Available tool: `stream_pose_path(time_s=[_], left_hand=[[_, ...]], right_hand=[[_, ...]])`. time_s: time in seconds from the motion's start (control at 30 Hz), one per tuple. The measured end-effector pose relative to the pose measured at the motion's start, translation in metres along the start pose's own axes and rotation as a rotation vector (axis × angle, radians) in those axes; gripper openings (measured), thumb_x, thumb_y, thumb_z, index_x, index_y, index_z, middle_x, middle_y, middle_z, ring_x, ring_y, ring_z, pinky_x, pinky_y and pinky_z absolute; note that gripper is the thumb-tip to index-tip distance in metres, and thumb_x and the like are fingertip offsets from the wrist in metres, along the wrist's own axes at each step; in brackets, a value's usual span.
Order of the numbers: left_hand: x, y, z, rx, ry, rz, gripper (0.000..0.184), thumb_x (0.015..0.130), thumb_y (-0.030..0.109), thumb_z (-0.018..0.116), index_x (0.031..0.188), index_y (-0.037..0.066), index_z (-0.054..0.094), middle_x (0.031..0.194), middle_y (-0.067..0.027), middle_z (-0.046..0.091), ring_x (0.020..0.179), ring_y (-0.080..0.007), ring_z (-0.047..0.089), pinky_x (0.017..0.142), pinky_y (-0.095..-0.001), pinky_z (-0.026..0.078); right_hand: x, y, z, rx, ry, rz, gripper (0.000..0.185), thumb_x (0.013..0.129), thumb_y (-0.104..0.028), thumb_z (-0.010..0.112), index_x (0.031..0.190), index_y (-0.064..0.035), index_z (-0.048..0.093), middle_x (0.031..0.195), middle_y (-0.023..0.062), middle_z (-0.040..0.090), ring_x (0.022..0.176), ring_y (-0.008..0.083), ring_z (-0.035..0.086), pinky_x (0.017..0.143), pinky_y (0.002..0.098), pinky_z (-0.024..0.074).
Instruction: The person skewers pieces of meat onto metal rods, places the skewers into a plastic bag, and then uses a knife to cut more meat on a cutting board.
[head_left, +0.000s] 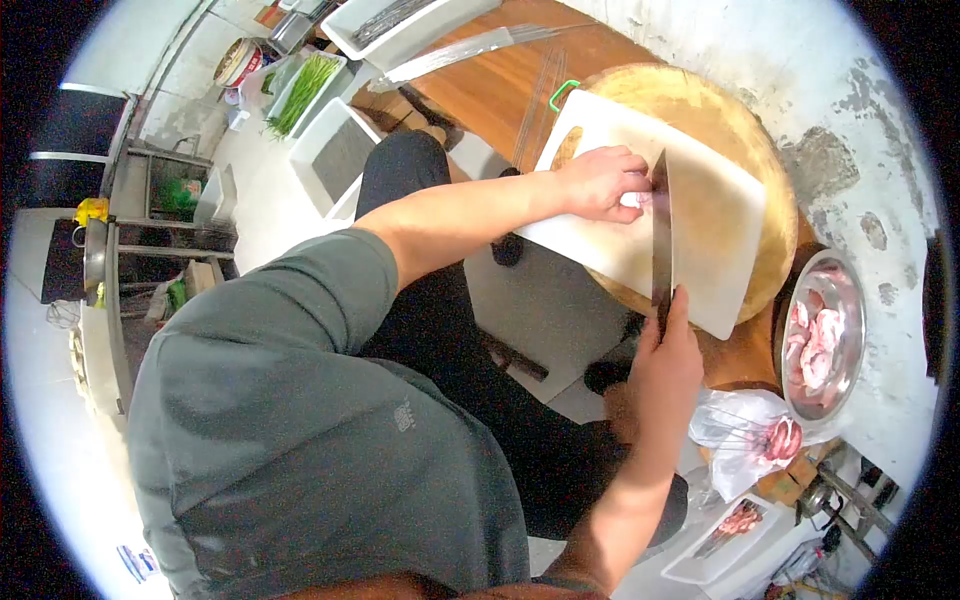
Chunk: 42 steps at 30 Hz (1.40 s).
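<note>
On a round wooden block lies a white cutting board with a green handle loop. My left hand rests on the board with curled fingers, pressed on a small pale pink piece that looks like meat. Wrapped round the handle of a broad knife is my right hand, at the board's near edge. The blade stands just right of my left fingertips, beside the piece. Most of the piece is hidden by my fingers.
A metal bowl of raw meat sits to the right. Below it are a plastic bag with meat and a white tray. White bins and green stalks are at upper left. A stained wall borders the block.
</note>
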<state>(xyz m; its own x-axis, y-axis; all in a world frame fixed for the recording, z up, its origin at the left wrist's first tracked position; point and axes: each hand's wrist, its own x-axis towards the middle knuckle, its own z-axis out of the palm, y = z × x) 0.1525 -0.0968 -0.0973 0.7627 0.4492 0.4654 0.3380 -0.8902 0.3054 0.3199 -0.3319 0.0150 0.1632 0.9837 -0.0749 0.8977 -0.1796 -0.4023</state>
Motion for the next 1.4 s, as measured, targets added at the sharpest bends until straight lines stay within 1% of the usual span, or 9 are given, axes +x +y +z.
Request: stream_pose_path(time_s=[0.3, 0.37, 0.57, 0.9, 0.93, 1.03, 1.13, 1.23, 1.4], left_hand=[[0.002, 0.000, -0.002, -0.002, -0.005, 0.022, 0.037, 0.075, 0.028, 0.076, 0.105, 0.006, 0.071, 0.100, -0.0118, 0.066, 0.095, -0.0329, 0.063, 0.085, -0.0436, 0.052], [0.002, 0.000, -0.002, -0.009, 0.016, 0.008, 0.035, 0.074, 0.028, 0.076, 0.103, 0.010, 0.072, 0.101, -0.0092, 0.066, 0.097, -0.0310, 0.062, 0.085, -0.0425, 0.052], [-0.005, -0.008, -0.016, -0.138, 0.002, 0.075, 0.034, 0.072, 0.023, 0.075, 0.103, 0.009, 0.071, 0.108, -0.0092, 0.068, 0.104, -0.0308, 0.062, 0.090, -0.0421, 0.051], [-0.016, -0.007, -0.012, -0.084, 0.048, 0.108, 0.039, 0.073, 0.017, 0.076, 0.110, 0.011, 0.069, 0.114, -0.0117, 0.065, 0.104, -0.0327, 0.063, 0.089, -0.0458, 0.051], [-0.017, -0.007, -0.010, -0.081, 0.046, 0.103, 0.039, 0.072, 0.018, 0.076, 0.110, 0.011, 0.069, 0.114, -0.0118, 0.065, 0.105, -0.0327, 0.063, 0.089, -0.0457, 0.051], [-0.015, -0.010, -0.006, -0.067, 0.061, 0.103, 0.039, 0.070, 0.019, 0.076, 0.107, 0.012, 0.070, 0.113, -0.0101, 0.065, 0.105, -0.0314, 0.062, 0.089, -0.0446, 0.050], [-0.013, -0.004, -0.006, -0.048, 0.127, 0.110, 0.037, 0.067, 0.019, 0.076, 0.103, 0.014, 0.072, 0.109, -0.0058, 0.064, 0.104, -0.0284, 0.061, 0.088, -0.0431, 0.050], [-0.014, -0.002, -0.011, -0.038, 0.174, 0.104, 0.039, 0.066, 0.018, 0.076, 0.105, 0.016, 0.073, 0.106, -0.0045, 0.063, 0.104, -0.0283, 0.060, 0.088, -0.0431, 0.050], [-0.018, -0.006, -0.004, -0.043, 0.164, 0.113, 0.040, 0.066, 0.018, 0.077, 0.106, 0.017, 0.073, 0.104, -0.0035, 0.063, 0.104, -0.0275, 0.059, 0.089, -0.0429, 0.049]], right_hand=[[0.055, -0.015, 0.019, 0.051, -0.126, 0.061, 0.049, 0.100, -0.022, 0.051, 0.146, -0.0088, 0.041, 0.105, 0.0251, 0.066, 0.093, 0.0440, 0.067, 0.076, 0.0541, 0.0544], [0.060, -0.021, 0.012, 0.039, -0.154, 0.113, 0.049, 0.100, -0.022, 0.050, 0.146, -0.0072, 0.042, 0.108, 0.0272, 0.066, 0.097, 0.0448, 0.066, 0.080, 0.0540, 0.0534], [0.031, 0.004, 0.015, 0.359, 0.136, 0.182, 0.049, 0.101, -0.023, 0.051, 0.144, -0.0015, 0.045, 0.118, 0.0307, 0.064, 0.106, 0.0479, 0.063, 0.088, 0.0516, 0.0511], [0.004, -0.006, 0.015, 0.194, -0.015, 0.110, 0.053, 0.099, -0.025, 0.056, 0.148, -0.0104, 0.041, 0.109, 0.0237, 0.067, 0.093, 0.0424, 0.067, 0.078, 0.0492, 0.0555], [0.001, -0.005, 0.021, 0.103, 0.029, 0.059, 0.055, 0.099, -0.026, 0.056, 0.149, -0.0117, 0.039, 0.105, 0.0211, 0.067, 0.086, 0.0396, 0.069, 0.069, 0.0477, 0.0581], [-0.003, -0.009, 0.017, 0.020, 0.003, 0.046, 0.055, 0.098, -0.026, 0.057, 0.148, -0.0125, 0.040, 0.099, 0.0183, 0.067, 0.077, 0.0373, 0.069, 0.061, 0.0459, 0.0587], [-0.008, -0.013, 0.003, -0.009, 0.004, 0.035, 0.054, 0.097, -0.026, 0.059, 0.146, -0.0123, 0.042, 0.094, 0.0160, 0.066, 0.073, 0.0356, 0.069, 0.059, 0.0452, 0.0582], [-0.006, -0.019, -0.014, 0.023, -0.094, 0.101, 0.053, 0.096, -0.020, 0.059, 0.147, -0.0164, 0.044, 0.098, 0.0181, 0.065, 0.082, 0.0403, 0.065, 0.069, 0.0496, 0.0523], [0.006, -0.009, -0.032, -0.099, -0.063, -0.050, 0.051, 0.096, -0.023, 0.061, 0.144, -0.0155, 0.047, 0.094, 0.0161, 0.065, 0.075, 0.0370, 0.067, 0.062, 0.0465, 0.0554]])
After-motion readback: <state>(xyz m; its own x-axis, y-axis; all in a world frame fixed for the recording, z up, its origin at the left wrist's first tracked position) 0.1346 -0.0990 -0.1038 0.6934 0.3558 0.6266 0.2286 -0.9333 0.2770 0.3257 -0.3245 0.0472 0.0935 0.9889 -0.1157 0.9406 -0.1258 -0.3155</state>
